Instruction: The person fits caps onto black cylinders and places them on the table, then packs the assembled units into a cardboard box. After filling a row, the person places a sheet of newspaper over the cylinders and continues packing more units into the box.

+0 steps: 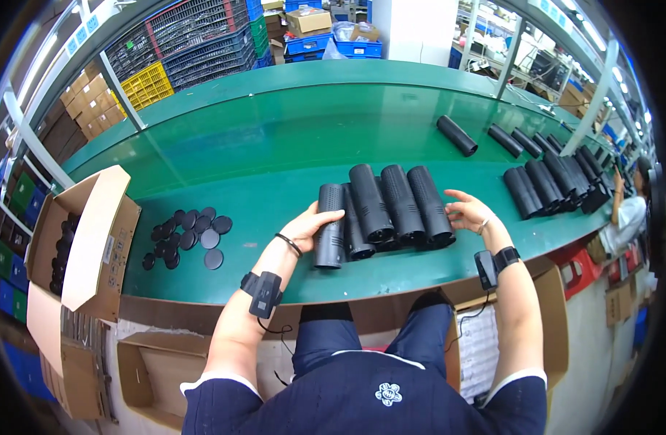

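Observation:
Several black perforated tubes lie together on the green bench (289, 196) in front of me, some stacked on others. My left hand (310, 225) is closed round the leftmost black tube (331, 243), its thumb across the front. At the right end of the group, my right hand (467, 210) has its fingers apart beside the rightmost black tube (429, 203); whether the fingertips touch it I cannot tell. Between them are more black tubes, one of them the tall black tube (369, 199). To the left of my left hand, thin black discs (201, 223) lie in a loose heap.
An open cardboard box (93, 246) with black parts stands at the bench's left end. More black tubes (551, 181) lie in a pile at right, near another person (627, 214). A single tube (456, 135) lies farther back. Cardboard boxes (162, 373) sit below the front edge.

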Motion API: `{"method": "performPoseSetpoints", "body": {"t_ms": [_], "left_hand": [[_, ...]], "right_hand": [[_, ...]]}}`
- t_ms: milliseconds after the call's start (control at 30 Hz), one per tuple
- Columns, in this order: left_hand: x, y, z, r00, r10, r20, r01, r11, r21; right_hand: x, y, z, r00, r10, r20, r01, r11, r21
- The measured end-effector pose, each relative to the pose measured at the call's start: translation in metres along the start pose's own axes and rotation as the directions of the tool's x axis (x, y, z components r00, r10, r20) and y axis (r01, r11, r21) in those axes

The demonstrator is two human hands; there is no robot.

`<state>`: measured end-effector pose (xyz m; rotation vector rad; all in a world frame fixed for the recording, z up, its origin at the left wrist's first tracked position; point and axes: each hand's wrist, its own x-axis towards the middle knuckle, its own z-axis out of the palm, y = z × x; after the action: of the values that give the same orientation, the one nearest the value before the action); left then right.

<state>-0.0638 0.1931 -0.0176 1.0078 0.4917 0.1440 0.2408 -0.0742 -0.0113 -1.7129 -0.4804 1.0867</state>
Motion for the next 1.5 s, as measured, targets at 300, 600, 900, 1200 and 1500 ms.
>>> {"method": "performPoseSetpoints", "body": {"t_ms": [300, 600, 900, 1200, 1500], "left_hand": [[0.004, -0.008, -0.023, 0.970, 0.144, -0.195, -0.128, 0.988, 0.090], [-0.032, 0.010, -0.032, 0.788, 0.615, 0.040, -0.612, 0.774, 0.159], [-0.047, 0.004, -0.027, 0.765, 0.631, 0.127, -0.604, 0.635, 0.482], [-0.063, 0.003, -0.018, 0.751, 0.610, 0.252, -0.634, 0.562, 0.531], [-0.072, -0.013, -0.003, 0.645, 0.764, 0.007, -0.658, 0.551, 0.513]], "right_hand": [[-0.017, 0.016, 0.020, 0.913, -0.386, -0.134, 0.280, 0.830, -0.483], [0.006, 0.029, -0.005, 0.930, -0.288, -0.227, 0.251, 0.951, -0.181], [-0.012, 0.020, -0.005, 0.912, -0.344, -0.223, 0.244, 0.893, -0.379], [-0.073, -0.068, 0.162, 0.802, -0.589, 0.101, 0.598, 0.793, -0.116], [-0.037, -0.057, 0.238, 0.788, -0.511, 0.343, 0.440, 0.858, 0.267]]}}
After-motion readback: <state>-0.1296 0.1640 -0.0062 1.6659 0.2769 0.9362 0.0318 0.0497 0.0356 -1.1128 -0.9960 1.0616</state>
